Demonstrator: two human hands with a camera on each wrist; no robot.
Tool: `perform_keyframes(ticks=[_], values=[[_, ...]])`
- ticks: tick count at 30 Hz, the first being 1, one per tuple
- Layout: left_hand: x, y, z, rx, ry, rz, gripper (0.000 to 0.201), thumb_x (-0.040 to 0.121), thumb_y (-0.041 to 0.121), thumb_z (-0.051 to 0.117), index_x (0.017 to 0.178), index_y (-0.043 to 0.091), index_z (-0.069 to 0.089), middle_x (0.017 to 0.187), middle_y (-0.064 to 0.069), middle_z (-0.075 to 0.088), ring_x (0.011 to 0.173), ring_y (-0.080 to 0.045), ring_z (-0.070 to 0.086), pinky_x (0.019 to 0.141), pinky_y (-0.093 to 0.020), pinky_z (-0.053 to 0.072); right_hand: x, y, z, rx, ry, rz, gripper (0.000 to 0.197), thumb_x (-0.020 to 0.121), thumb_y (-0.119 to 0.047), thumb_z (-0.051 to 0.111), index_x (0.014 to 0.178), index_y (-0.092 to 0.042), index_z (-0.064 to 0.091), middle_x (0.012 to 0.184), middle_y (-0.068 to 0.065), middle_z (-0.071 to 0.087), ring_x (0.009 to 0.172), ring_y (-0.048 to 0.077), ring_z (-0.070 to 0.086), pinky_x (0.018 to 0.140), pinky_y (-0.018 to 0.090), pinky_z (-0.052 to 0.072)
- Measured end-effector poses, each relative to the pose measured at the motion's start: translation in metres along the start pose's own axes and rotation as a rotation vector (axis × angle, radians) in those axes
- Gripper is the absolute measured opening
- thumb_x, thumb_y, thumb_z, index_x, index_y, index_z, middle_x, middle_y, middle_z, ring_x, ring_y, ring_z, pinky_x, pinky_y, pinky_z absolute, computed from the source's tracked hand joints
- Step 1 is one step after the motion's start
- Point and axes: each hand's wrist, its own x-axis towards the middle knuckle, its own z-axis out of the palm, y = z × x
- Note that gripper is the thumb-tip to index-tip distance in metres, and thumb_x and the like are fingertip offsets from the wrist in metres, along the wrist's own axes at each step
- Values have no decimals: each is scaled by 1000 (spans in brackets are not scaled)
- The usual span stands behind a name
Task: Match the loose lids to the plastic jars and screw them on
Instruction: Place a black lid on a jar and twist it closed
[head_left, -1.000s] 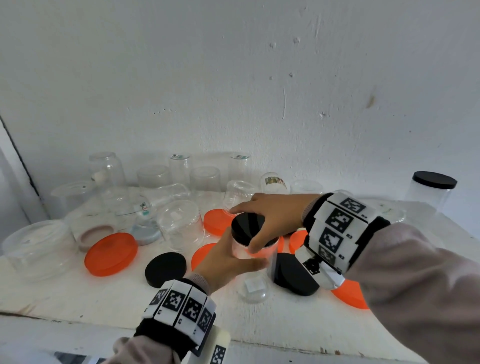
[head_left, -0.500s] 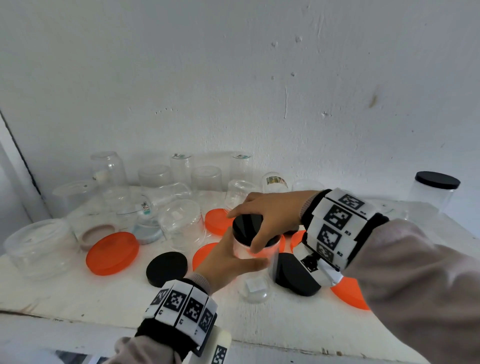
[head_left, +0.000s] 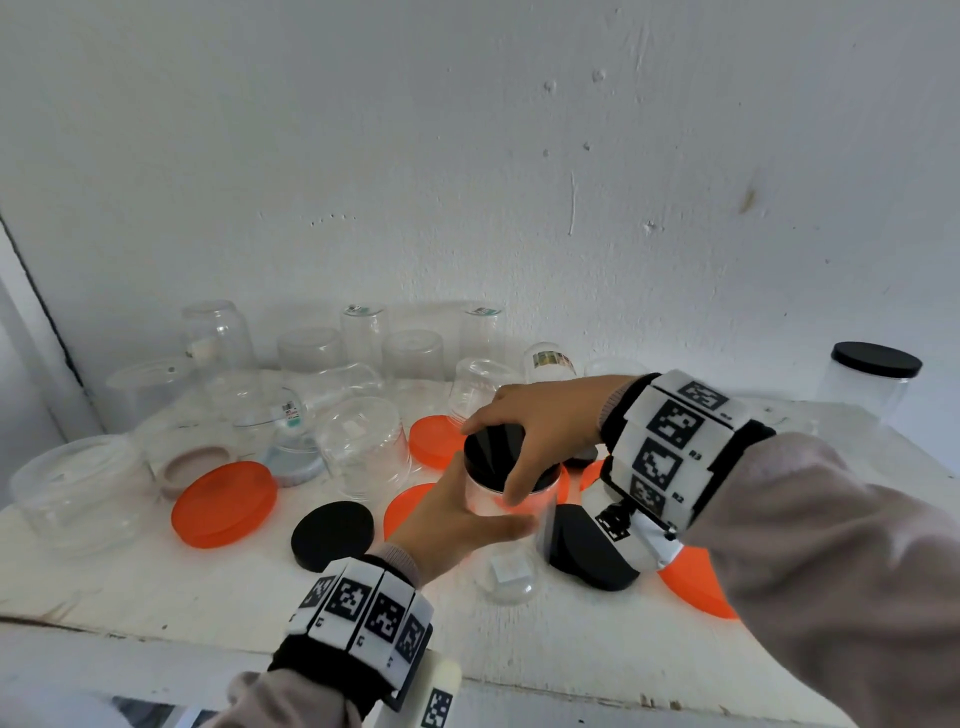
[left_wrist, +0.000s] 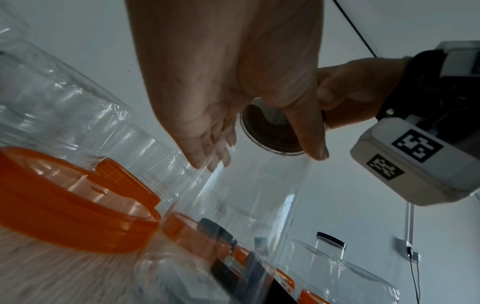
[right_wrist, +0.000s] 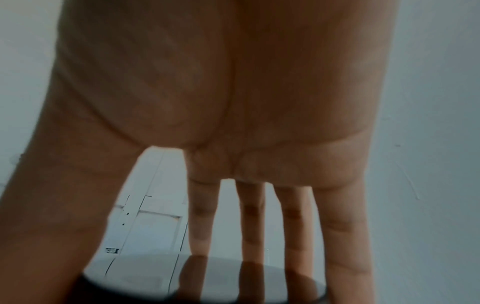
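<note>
Both hands grip one clear, smooth-walled cylindrical plastic jar (head_left: 511, 501) standing upright near the middle of a rough white-painted wooden shelf (head_left: 208, 587). From the jar's six o'clock side, the left hand (head_left: 452, 525) wraps around its transparent wall, thumb across the near face. From above, the right hand (head_left: 540, 426) arches over the jar's glossy round black lid (head_left: 493, 454), fingertips and thumb clamped on the rim; the right wrist view shows the fingers spread down onto the shiny lid top (right_wrist: 207, 275).

At the jar's nine o'clock lies a matte flat black round lid (head_left: 332, 535), and farther out that way a large ribbed orange plastic lid (head_left: 223, 504). At four o'clock, just beside the jar, a second black lid (head_left: 587, 556) leans tilted, with an orange lid (head_left: 696, 587) behind the right wrist. Another orange lid (head_left: 434, 441) rests at eleven o'clock.

From ten to twelve o'clock, many clear plastic jars (head_left: 363, 447) stand upside down, rounded and cylindrical, against a pitted white wall (head_left: 467, 182). Well apart at two o'clock stands a tall clear jar already capped in black (head_left: 872, 384).
</note>
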Motion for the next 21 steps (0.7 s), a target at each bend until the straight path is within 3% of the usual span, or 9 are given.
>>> perform_keyframes(ticks=[4, 8, 11, 13, 16, 19, 21], values=[[0, 1, 0, 2, -3, 2, 69, 72, 24, 81, 111, 56, 35, 96, 51, 52, 89, 35, 43, 64, 9, 35, 1, 2, 2, 22, 60, 2, 74, 74, -59, 70, 138, -36, 41, 119, -14, 42, 114, 12, 45, 95, 34, 44], [-1, 2, 0, -5, -5, -5, 67, 72, 26, 81, 111, 57, 37, 96, 48, 52, 85, 37, 41, 62, 9, 35, 6, -2, 9, -63, 121, 75, 73, 73, -74, 58, 127, -26, 48, 114, -4, 52, 100, 16, 54, 84, 32, 48], [-1, 3, 1, 4, -13, 5, 67, 73, 22, 80, 111, 55, 36, 96, 50, 52, 87, 37, 41, 63, 9, 34, 4, -1, 4, -22, 64, 51, 75, 73, -66, 66, 135, -32, 43, 119, -9, 47, 106, 13, 49, 88, 33, 46], [-1, 3, 1, -3, -4, 13, 67, 72, 21, 81, 111, 53, 37, 101, 42, 53, 89, 36, 42, 65, 9, 34, 3, 0, 0, -12, 2, 8, 77, 74, -54, 72, 141, -41, 36, 127, -11, 40, 116, 14, 43, 96, 37, 43], [0, 3, 2, 3, 2, 20, 67, 72, 22, 81, 110, 54, 36, 102, 41, 50, 87, 37, 41, 64, 9, 34, 2, 2, -1, 0, 2, -24, 74, 75, -49, 74, 139, -45, 37, 125, -15, 39, 121, 15, 42, 99, 38, 42], [-1, 2, 1, 13, -7, 8, 68, 73, 25, 81, 111, 57, 34, 96, 52, 51, 88, 37, 40, 64, 10, 33, 4, 2, 2, -4, 57, 0, 72, 74, -62, 67, 137, -37, 42, 117, -15, 41, 112, 11, 45, 88, 31, 43], [-2, 2, 1, 11, -8, -3, 66, 72, 27, 81, 111, 56, 36, 94, 53, 50, 85, 39, 39, 63, 10, 33, 7, -1, 7, -50, 101, 43, 72, 74, -72, 59, 131, -30, 47, 115, -8, 49, 105, 15, 51, 85, 31, 46]])
